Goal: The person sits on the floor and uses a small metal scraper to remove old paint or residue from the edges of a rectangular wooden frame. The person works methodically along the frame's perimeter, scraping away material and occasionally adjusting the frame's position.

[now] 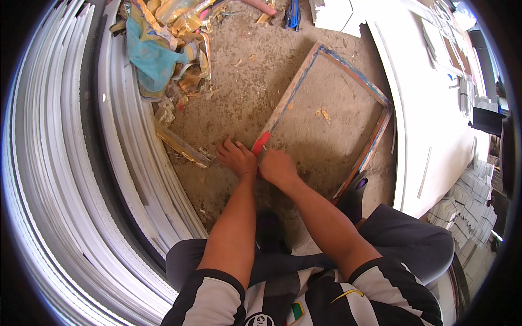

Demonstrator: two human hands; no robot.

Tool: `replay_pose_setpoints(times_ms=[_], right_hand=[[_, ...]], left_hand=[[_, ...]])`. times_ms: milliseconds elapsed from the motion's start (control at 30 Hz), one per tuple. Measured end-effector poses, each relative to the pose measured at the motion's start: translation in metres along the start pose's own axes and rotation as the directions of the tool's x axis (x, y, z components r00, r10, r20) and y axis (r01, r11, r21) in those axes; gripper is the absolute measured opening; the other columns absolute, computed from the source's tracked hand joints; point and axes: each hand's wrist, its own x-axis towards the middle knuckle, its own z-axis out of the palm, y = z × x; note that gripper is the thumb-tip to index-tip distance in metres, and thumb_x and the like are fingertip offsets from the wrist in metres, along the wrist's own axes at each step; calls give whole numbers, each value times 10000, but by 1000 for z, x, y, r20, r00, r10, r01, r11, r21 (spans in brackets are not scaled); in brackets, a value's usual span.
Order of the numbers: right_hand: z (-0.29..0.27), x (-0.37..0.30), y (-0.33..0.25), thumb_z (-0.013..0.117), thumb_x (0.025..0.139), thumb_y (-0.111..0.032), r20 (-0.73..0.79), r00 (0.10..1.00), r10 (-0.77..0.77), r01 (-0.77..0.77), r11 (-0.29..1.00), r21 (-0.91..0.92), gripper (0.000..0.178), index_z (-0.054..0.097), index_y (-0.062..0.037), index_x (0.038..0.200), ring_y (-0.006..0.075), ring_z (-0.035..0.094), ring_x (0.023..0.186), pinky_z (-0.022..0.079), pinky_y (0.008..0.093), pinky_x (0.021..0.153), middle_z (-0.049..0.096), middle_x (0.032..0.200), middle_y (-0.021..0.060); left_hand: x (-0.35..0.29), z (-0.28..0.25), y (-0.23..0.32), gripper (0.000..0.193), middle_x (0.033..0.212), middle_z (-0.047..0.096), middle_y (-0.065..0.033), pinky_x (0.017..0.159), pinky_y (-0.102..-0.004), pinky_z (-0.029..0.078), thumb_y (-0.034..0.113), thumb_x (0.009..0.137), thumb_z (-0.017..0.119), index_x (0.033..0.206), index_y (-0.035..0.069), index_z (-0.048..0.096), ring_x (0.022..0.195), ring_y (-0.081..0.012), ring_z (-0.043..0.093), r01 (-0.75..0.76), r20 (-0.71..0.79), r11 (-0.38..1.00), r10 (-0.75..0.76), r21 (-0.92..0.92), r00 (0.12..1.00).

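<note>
A worn wooden frame (294,87), stained with blue and red paint, lies tilted on the floor before me. Where its left side comes nearest to me, a bright red patch or strip (261,143) covers the wood. My left hand (238,157) lies against the outer edge there, fingers bent but apart, with nothing seen in them. Just inside that same edge, my right hand (278,166) is closed in a fist next to the red part. A small grey bit shows by its fingers; what it grips is hidden.
White sheets (60,136) stand stacked on edge along the left. Crumpled scraps, including a blue-green piece (149,54), lie at the far left. A blue tool (292,15) rests at the far edge. Large white boards (435,125) fill the right. My shoe (352,198) is beside the frame.
</note>
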Motion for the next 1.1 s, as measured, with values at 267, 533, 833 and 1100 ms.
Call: replay_pose_setpoints(times_ms=[267,533,833,1100], right_hand=[[7,-1,8,628,917,-200,-1,999,-37,37,998,40,292,689,82,958,495,694,949,568,537,844,697,941,342],[0,-3,7,576,921,-176,43,997,62,-65,994,89,269,697,39,1025,473,706,972,559,554,886,712,986,308],[5,4,-8,572,913,-183,71,978,196,-205,963,175,278,662,53,1029,474,696,1011,553,537,900,713,1021,308],[28,11,31,535,946,-163,97,994,52,-81,943,322,276,660,50,1070,525,652,1043,514,582,932,679,1035,346]], left_hand=[[-1,5,-3,358,1330,469,-243,1026,-595,334,177,932,539,1263,40,532,1232,-450,415,-88,-75,995,92,55,993],[-1,4,-1,380,1342,460,-255,1022,-619,336,228,935,552,1283,76,540,1254,-455,408,-25,-2,982,26,188,1000],[2,1,4,375,1370,437,-225,1057,-617,295,292,977,480,1295,96,522,1284,-438,388,-5,68,975,-11,224,998],[-1,-2,11,384,1361,460,-221,1055,-605,304,286,954,518,1298,118,528,1286,-442,402,54,75,973,-73,226,995]])
